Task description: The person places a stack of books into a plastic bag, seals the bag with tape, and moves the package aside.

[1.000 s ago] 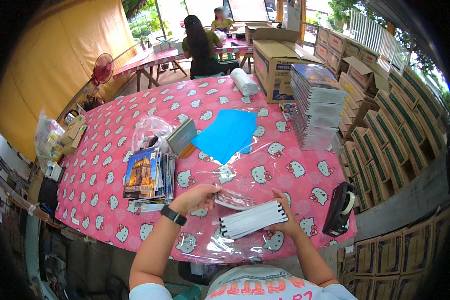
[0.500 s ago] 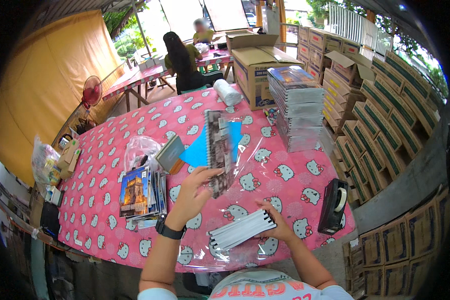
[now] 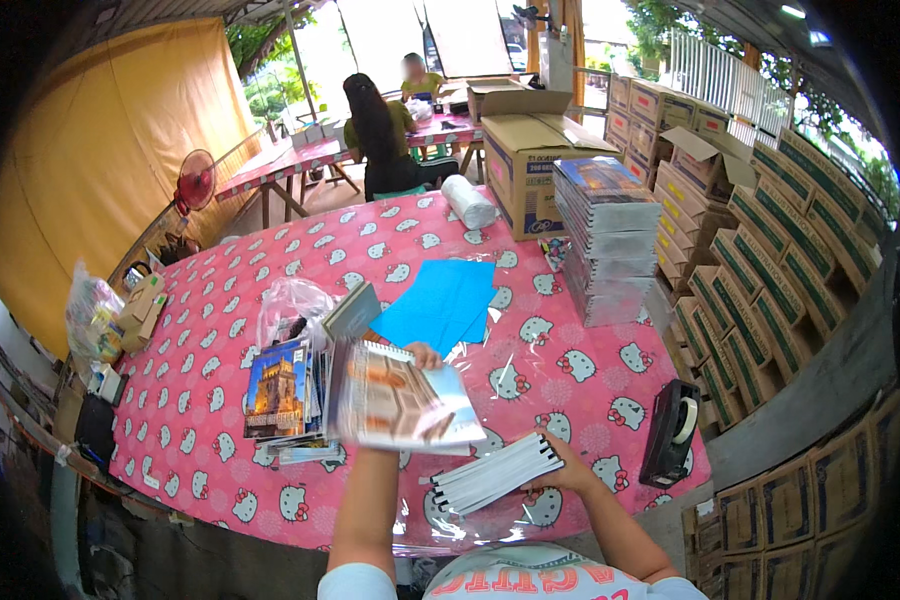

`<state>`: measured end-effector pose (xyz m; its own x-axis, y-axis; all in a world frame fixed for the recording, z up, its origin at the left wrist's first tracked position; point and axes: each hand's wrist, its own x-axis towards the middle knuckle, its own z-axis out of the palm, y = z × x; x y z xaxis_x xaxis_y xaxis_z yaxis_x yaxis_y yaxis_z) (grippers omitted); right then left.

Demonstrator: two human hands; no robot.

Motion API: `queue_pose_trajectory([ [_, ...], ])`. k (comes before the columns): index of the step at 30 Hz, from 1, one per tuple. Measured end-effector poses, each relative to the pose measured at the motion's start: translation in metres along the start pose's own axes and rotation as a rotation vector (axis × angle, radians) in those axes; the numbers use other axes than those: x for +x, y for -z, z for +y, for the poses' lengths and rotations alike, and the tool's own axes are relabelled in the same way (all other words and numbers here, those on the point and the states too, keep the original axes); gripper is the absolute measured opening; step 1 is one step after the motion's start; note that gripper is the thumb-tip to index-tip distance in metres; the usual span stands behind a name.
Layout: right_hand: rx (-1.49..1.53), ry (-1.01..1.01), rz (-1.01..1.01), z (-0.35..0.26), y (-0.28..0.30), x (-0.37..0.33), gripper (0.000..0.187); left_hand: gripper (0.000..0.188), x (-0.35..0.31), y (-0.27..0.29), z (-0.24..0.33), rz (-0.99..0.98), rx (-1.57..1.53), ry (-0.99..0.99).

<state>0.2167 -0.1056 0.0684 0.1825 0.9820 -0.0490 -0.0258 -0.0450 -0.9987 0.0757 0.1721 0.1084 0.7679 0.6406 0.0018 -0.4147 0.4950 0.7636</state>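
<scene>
My left hand (image 3: 426, 356) grips the far, spiral-bound edge of a notebook (image 3: 410, 395) with a building photo on its cover. The notebook is tilted above the table, hiding my wrist and most of that hand. My right hand (image 3: 564, 467) is closed round the right end of a bundle of white paper strips (image 3: 497, 476) with black ends, close to the table's front edge. Left of the notebook lies a pile of picture-covered notebooks (image 3: 278, 390). Blue sheets (image 3: 435, 300) lie flat beyond it, beside a small box-like block (image 3: 351, 311) tilted on its side.
A tall stack of spiral notebooks (image 3: 610, 240) stands at the back right, beside a large open carton (image 3: 525, 180). A black tape dispenser (image 3: 670, 433) sits at the right edge. A white roll (image 3: 468, 202) lies far back. Two people sit at another table (image 3: 305, 160).
My left hand has swung the notebook from upright over the blue sheets to a tilted pose nearer me, its cover now showing. The right hand keeps its hold on the bundle.
</scene>
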Motion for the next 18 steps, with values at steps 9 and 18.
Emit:
queue_pose_trajectory([
  [9, 0.088, 0.133, -0.029, 0.008, 0.003, 0.004, 0.08, 0.015, 0.018, -0.089, -0.003, -0.354, 1.303, -1.018],
  [18, 0.005, 0.081, 0.045, 0.03, 0.003, 0.006, 0.083, 0.04, -0.039, -0.055, -0.051, -0.588, 0.526, 0.347],
])
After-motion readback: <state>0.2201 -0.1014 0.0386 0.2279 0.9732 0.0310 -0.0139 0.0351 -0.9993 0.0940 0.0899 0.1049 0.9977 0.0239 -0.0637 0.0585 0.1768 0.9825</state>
